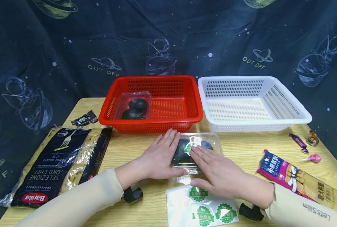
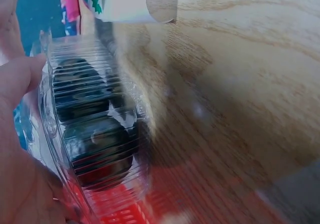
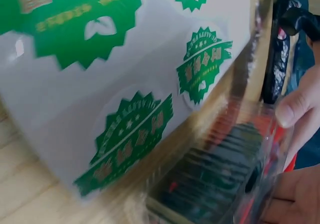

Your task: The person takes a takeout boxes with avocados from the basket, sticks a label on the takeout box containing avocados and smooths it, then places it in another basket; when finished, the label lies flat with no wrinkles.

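Note:
A clear plastic clamshell box [image 1: 205, 136] with dark, rounded avocado-like fruits [image 2: 97, 151] inside sits before the baskets. My left hand [image 1: 161, 157] lies along its left side, fingers stretched over the lid's edge. With straight fingers, my right hand [image 1: 219, 167] touches the lid beside a round green-and-white sticker [image 1: 187, 148], partly covering it. The ribbed side of the box shows close up in both wrist views. Just in front of it lies a white sheet [image 1: 180, 201] of green serrated-edge stickers [image 3: 130, 139], partly under my right hand in the head view.
A red basket [image 1: 154, 126] holds another clear box [image 1: 120, 107] of dark fruits. To its right stands a white basket [image 1: 256, 121]. A Barilla penne bag [image 1: 49, 170] lies left; a noodle pack [image 1: 296, 179], a lollipop [image 1: 315, 158] and wrapped candies [image 1: 297, 140] lie right.

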Demonstrator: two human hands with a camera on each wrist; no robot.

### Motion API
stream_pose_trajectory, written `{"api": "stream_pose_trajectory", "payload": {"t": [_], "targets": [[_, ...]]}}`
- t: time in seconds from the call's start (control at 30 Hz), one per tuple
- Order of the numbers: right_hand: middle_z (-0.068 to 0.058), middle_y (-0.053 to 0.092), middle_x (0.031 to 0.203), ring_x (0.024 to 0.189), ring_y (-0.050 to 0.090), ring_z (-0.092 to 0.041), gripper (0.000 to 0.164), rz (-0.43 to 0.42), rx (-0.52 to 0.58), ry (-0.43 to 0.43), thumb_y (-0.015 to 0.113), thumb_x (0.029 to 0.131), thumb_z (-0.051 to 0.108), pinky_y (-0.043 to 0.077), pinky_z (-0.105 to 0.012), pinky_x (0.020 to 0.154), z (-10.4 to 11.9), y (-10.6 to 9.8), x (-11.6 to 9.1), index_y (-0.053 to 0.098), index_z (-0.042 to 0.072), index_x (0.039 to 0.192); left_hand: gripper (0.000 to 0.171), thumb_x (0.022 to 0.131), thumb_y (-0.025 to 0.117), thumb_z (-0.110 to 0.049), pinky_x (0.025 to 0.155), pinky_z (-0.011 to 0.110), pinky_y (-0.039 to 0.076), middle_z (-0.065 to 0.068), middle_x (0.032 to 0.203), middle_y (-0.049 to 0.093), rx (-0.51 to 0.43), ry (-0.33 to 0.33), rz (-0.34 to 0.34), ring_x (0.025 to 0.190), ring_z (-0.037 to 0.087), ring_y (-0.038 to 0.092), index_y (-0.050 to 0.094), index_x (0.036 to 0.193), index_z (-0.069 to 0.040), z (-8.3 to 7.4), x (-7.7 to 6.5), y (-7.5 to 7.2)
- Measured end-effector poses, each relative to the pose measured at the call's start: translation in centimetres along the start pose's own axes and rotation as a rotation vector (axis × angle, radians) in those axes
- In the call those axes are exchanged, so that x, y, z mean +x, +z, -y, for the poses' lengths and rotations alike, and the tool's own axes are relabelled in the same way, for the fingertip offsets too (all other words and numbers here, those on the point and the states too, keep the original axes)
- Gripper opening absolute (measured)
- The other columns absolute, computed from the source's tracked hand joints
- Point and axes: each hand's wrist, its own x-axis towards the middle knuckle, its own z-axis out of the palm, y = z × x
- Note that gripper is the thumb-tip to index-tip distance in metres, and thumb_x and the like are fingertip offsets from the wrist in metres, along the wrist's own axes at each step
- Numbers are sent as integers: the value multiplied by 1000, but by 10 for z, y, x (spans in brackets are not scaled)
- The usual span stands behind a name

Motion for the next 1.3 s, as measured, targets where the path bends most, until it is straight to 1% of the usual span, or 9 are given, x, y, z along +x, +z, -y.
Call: {"api": "stream_pose_trajectory", "payload": {"t": [0.23, 0.3, 0.4, 0.53, 0.67, 0.83, 0.93, 1.13, 1.3], "targets": [[-17, 40, 147, 137, 34, -31, 75, 6, 3, 47, 39, 96, 57, 32, -44, 109, -1, -9, -13, 43, -4, 140, 113, 77, 43, -80, 115, 46, 14, 14, 159, 8, -12, 12, -6, 146, 27, 3, 9, 153, -3, 0, 0, 0], [-18, 43, 145, 136, 37, -32, 75, -5, 9, 63, 41, 96, 57, 34, -45, 107, -1, -12, -12, 45, -4, 138, 113, 77, 45, -79, 116, 46, 13, 14, 159, 8, -20, 15, -6, 146, 28, 2, 9, 152, -3, 0, 1, -1], [-18, 41, 146, 136, 36, -32, 75, -32, 22, 67, 45, 95, 56, 34, -46, 107, -3, -13, -4, 43, -4, 139, 112, 78, 46, -78, 116, 45, 13, 14, 159, 7, -25, 14, -2, 146, 28, 2, 9, 152, -3, 0, 1, -2], [-18, 32, 151, 141, 26, -31, 79, -17, 42, 50, 38, 96, 59, 27, -46, 111, -3, -5, 8, 35, -4, 144, 112, 78, 45, -78, 116, 45, 13, 16, 159, 8, -22, 18, 8, 146, 29, 2, 9, 152, -2, 0, 1, -2], [-17, 30, 152, 142, 23, -31, 83, 8, 32, 32, 30, 96, 63, 23, -44, 113, 3, 2, 12, 32, -4, 145, 112, 79, 45, -77, 116, 45, 13, 17, 158, 8, -25, 23, 11, 146, 30, 2, 9, 152, -1, 0, 1, -2], [-16, 26, 154, 143, 20, -27, 86, 31, 59, -3, 27, 94, 66, 21, -40, 114, 15, 3, 17, 30, -3, 146, 112, 78, 44, -78, 116, 45, 12, 15, 159, 5, -26, 11, 24, 146, 29, 0, 7, 152, -3, 1, -1, -3], [-13, 25, 155, 144, 18, -25, 85, 53, 97, -4, 26, 95, 65, 20, -39, 115, 19, -1, 19, 29, -1, 148, 112, 78, 45, -78, 116, 46, 12, 15, 159, 5, -21, 17, 17, 146, 28, 0, 7, 153, -3, 2, -1, -3], [-12, 23, 155, 144, 15, -25, 83, 67, 162, 11, 26, 96, 64, 19, -40, 115, 26, -4, 29, 25, 0, 149, 112, 78, 51, -72, 115, 46, 12, 17, 159, 6, -29, 19, 12, 146, 30, 0, 6, 152, -1, 2, -1, -2], [-14, 16, 157, 145, 11, -27, 89, 99, 141, 68, 20, 93, 67, 16, -44, 115, 32, 1, 34, 20, -2, 149, 110, 78, 54, -67, 115, 46, 13, 17, 159, 6, -38, 19, 9, 145, 30, 0, 7, 152, 0, 1, -1, -1]]}}
